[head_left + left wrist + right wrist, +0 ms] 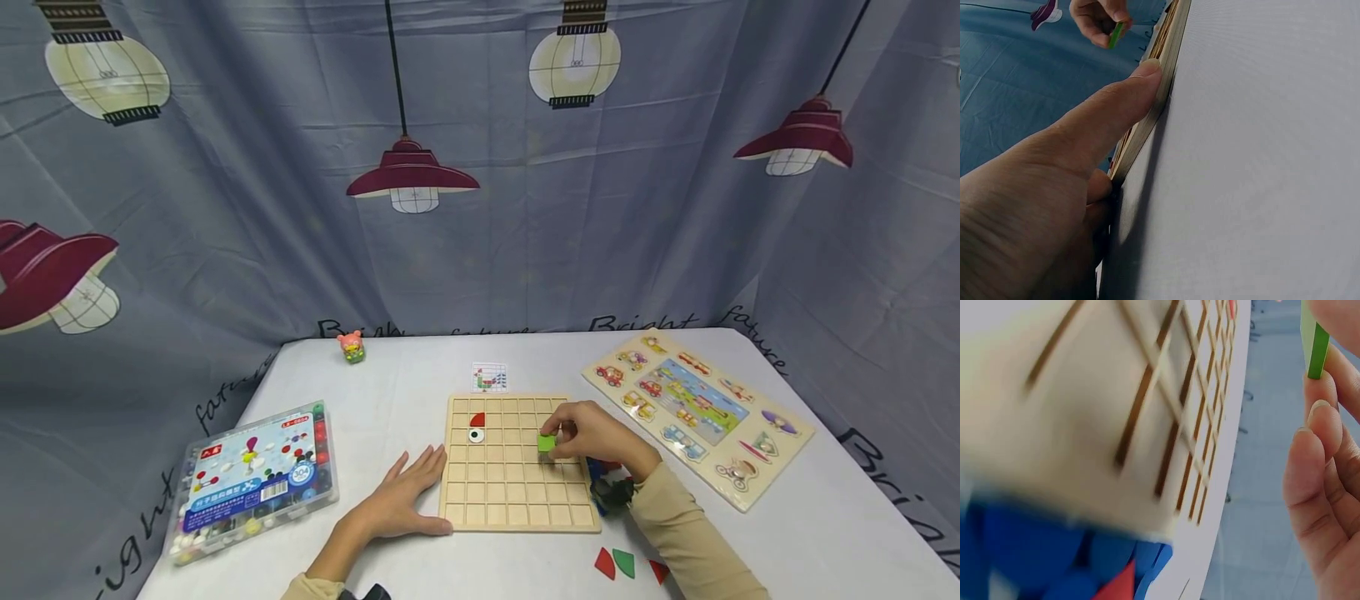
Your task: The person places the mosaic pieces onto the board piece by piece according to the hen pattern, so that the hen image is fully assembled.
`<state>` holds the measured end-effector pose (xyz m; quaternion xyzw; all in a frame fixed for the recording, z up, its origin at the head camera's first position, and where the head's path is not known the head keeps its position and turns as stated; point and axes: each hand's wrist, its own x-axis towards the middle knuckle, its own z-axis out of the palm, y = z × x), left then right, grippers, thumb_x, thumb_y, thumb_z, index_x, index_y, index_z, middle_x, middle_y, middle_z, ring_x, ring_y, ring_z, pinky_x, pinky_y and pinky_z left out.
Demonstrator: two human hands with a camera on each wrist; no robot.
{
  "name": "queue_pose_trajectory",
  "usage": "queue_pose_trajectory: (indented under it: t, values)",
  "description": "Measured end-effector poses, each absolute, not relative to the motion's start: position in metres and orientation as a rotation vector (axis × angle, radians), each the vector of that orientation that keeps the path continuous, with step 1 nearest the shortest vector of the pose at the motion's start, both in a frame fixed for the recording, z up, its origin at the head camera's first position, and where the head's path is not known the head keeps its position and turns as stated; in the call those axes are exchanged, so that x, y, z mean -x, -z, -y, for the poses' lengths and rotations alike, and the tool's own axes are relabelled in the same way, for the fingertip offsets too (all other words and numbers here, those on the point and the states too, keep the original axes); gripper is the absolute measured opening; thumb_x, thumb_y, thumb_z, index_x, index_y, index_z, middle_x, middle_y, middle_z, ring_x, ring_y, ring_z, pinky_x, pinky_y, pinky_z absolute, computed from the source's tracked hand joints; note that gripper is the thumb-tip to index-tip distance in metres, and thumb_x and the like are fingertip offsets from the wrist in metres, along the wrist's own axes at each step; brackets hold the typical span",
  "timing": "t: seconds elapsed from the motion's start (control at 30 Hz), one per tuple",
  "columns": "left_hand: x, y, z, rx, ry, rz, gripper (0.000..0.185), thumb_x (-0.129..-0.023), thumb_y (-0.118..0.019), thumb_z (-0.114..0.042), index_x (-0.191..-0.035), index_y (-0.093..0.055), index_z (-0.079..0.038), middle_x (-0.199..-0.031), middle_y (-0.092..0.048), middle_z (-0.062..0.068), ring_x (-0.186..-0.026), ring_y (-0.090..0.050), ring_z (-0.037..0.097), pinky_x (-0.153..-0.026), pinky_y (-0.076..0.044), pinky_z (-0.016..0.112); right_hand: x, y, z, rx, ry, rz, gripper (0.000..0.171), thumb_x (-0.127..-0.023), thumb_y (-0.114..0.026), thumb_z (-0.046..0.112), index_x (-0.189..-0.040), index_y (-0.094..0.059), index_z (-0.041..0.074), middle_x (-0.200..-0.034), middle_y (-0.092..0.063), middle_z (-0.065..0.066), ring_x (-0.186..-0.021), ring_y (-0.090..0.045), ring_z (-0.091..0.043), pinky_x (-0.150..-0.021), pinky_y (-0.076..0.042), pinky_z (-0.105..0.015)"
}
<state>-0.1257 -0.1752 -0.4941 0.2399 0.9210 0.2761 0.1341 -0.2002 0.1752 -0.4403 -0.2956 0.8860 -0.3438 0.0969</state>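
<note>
My left hand (401, 496) lies flat, palm down, fingers (423, 462) straight and together, thumb stretched out sideways along its near side. My right hand (596, 433) hovers with its fingers (562, 429) curled, pinching at the fingertips, forearm angled back toward me.

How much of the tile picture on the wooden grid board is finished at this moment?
Done: a red quarter-circle tile and a round eye tile sit on the wooden grid board. In hand: the right hand pinches a green square tile. Most cells remain empty.
</note>
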Motion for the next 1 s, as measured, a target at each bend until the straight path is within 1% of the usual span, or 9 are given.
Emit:
queue_pose_trajectory:
  t: [0.37,0.8,1.0]
  values:
    - [0.127,0.494,0.175,-0.709,-0.793,-2.673,0.109,-0.075,-0.072,-0.062,-0.154,-0.023,-0.005,-0.164,-0.017,0.010,-0.153,-0.012,0.030,-0.123,0.003,0.057,0.204,0.434,-0.143,0.973,1.026,-2.593,0.023,-0.075,-0.083,0.015,-0.096,-0.074,0.013,-0.090,-0.068,0.003,-0.065,-0.052,-0.002,-0.059,-0.049,-0.019]
    - [0.125,0.493,0.174,-0.706,-0.787,-2.663,0.108,-0.076,-0.072,-0.061,-0.154,-0.024,-0.005,-0.164,-0.017,0.009,-0.153,-0.012,0.030,-0.123,0.003,0.057,0.201,0.431,-0.107,1.044,1.036,-2.576,0.023,-0.073,-0.085,0.015,-0.093,-0.075,0.013,-0.087,-0.068,0.005,-0.065,-0.050,-0.001,-0.057,-0.046,-0.017]
    - [0.124,0.493,0.175,-0.699,-0.799,-2.665,0.107,-0.076,-0.073,-0.061,-0.154,-0.024,-0.005,-0.163,-0.018,0.009,-0.153,-0.013,0.030,-0.123,0.003,0.057,0.205,0.436,-0.088,1.071,1.013,-2.582,0.023,-0.072,-0.086,0.016,-0.092,-0.075,0.013,-0.088,-0.069,0.005,-0.065,-0.052,-0.002,-0.057,-0.047,-0.018]
